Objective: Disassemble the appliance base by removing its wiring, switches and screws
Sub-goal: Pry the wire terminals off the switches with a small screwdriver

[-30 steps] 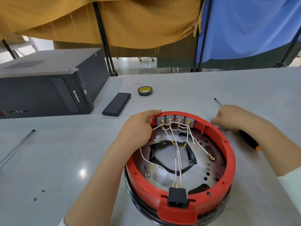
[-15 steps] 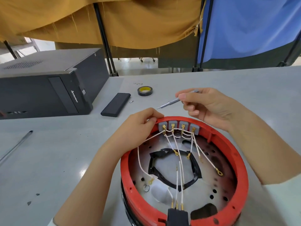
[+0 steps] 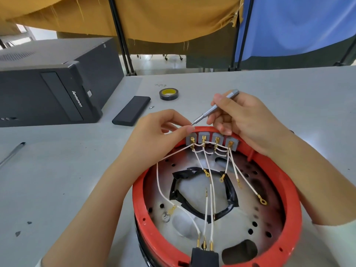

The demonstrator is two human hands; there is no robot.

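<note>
The round red appliance base (image 3: pixel 289 218) lies open side up in front of me on the grey table. A row of grey switches (image 3: pixel 212 140) sits on its far rim, with white wires (image 3: pixel 207 209) and brass terminals running down to a black connector (image 3: pixel 204 257) at the near rim. My left hand (image 3: pixel 154 135) grips the far rim beside the leftmost switch. My right hand (image 3: pixel 244 120) pinches a thin silver screwdriver (image 3: pixel 213 107), its tip at the rim just above the leftmost switch.
A black computer case (image 3: pixel 48 89) stands at the left. A flat black box (image 3: pixel 133 110), a tiny loose bit (image 3: pixel 151 107) and a roll of black tape (image 3: pixel 168 94) lie beyond the base. A thin rod (image 3: pixel 11 154) rests at the left edge.
My right hand left the table at the right with a silver screwdriver and brought its tip down to the rim by the switches. My view moved closer to the base.
</note>
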